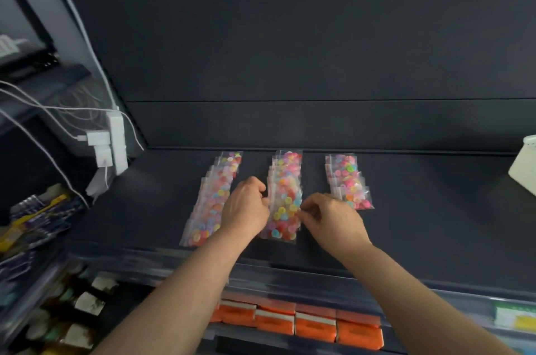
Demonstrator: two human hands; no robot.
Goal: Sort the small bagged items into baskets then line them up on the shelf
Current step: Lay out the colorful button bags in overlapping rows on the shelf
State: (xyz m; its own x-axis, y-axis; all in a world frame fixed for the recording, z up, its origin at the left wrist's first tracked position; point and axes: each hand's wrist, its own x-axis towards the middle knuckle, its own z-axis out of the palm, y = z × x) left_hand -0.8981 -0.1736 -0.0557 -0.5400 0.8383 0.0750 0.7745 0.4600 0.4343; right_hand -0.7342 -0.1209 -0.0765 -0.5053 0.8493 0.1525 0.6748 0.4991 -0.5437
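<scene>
Here, white chargers (117, 140) with cables (43, 111) are hanging at the left wall of the dark shelf (420, 215), and a white box (525, 171) is standing at its right edge. Below the shelf front, orange packs (313, 322) are lying side by side, and bottles (87, 302) are standing at the lower left, blurred.

Both forearms are reaching over the shelf front. The left hand (246, 209) is covering part of the left row (214, 195), and the right hand (333, 218) is hiding the near corner of the right row (348, 180).

The left hand is lying back up, with its fingers curled against the left edge of the middle row (285, 180); the fingertips are hidden, so I cannot tell if they are pinching. The right hand's thumb and fingers are pinching the right edge of the same row.

The three rows are lying on the shelf, apart from each other. Each one is made of small clear bags overlapping, and the bags are holding round coloured pieces.
</scene>
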